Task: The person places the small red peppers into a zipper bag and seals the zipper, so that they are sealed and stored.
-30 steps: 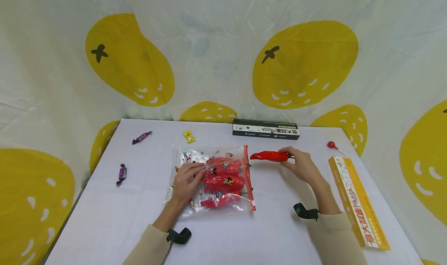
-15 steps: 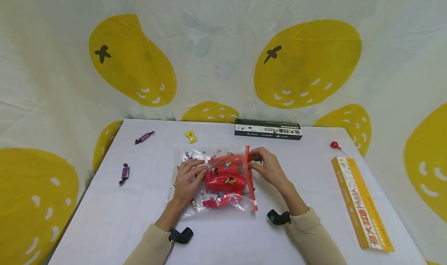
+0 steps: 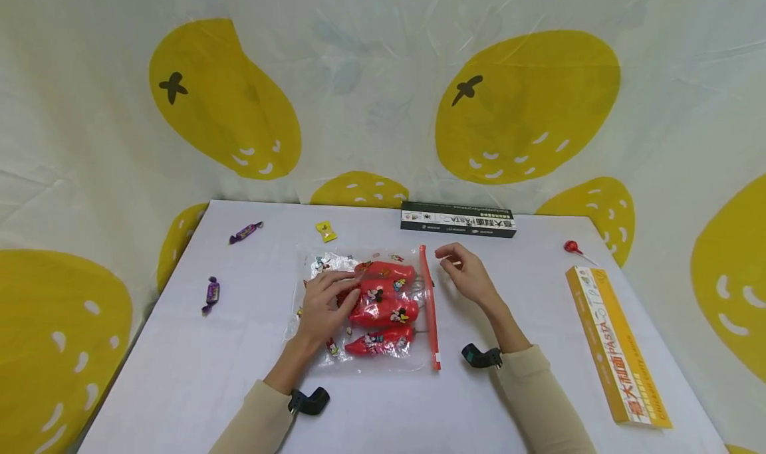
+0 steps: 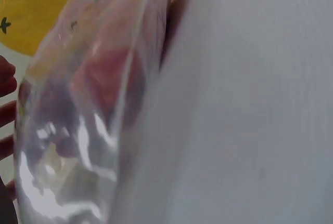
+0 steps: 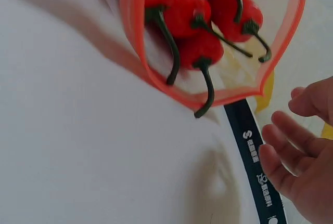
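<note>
A clear zip bag [image 3: 335,364] with cartoon prints and a red zip edge lies on the table in the head view. Several red chili peppers [image 3: 383,313] are inside, stems toward the mouth on the right. My left hand [image 3: 321,311] rests on the bag's left part, thumb apart from the fingers, over the pepper tips. My right hand [image 3: 469,276] is just right of the red edge, fingers loosely bent and holding nothing. In the right wrist view the bag's mouth gapes, and green stems [image 5: 207,86] stick out toward its rim.
A dark pasta box [image 3: 457,220] lies at the table's back edge, and a yellow pasta box [image 3: 619,351] lies at the right. A red lollipop [image 3: 572,246], a yellow candy [image 3: 326,231] and two purple candies [image 3: 246,232] lie around the bag.
My right hand has carried a chili pepper left into the bag, let it go and drawn back slightly. The left hand's thumb and fingers have spread, and the bag's top film lies lower.
</note>
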### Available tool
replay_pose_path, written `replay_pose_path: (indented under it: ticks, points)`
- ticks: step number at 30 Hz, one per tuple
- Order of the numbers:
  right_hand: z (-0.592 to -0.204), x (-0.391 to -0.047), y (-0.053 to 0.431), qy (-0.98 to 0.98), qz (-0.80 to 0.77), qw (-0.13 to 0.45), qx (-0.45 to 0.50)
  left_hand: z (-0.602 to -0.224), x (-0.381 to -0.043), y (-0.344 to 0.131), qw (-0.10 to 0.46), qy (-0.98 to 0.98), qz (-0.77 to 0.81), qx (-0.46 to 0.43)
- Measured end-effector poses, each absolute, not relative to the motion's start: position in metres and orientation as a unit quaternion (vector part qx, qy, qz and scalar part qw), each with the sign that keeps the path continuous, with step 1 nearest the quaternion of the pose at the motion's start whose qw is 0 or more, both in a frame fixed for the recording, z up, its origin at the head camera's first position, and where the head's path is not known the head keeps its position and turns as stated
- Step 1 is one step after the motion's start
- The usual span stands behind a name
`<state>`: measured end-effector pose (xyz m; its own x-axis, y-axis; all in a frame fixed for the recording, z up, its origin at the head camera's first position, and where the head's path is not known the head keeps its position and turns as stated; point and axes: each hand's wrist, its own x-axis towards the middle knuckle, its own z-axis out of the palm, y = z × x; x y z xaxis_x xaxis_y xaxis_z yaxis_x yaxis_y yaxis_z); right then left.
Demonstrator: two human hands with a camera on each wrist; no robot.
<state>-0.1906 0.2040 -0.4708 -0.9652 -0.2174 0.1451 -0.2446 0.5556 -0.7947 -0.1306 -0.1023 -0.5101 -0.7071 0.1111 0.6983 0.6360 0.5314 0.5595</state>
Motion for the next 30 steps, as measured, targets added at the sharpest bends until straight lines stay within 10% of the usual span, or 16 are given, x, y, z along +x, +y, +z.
replay_pose_path:
  ticks: [7,15,30]
  points:
    - [-0.472,-0.206,0.202,-0.881,0.428,-0.051,0.197,-0.477,-0.096,-0.059,0.312,-0.828,-0.354,-0.304]
    - [-0.489,-0.219,0.200,-0.880,0.416,-0.014,0.227,-0.490,-0.051,-0.009,0.168,-0.916,-0.107,-0.349]
    - [-0.428,-0.203,0.217,-0.912,0.336,0.016,0.234,-0.433,-0.052,-0.042,0.336,-0.822,-0.287,-0.359]
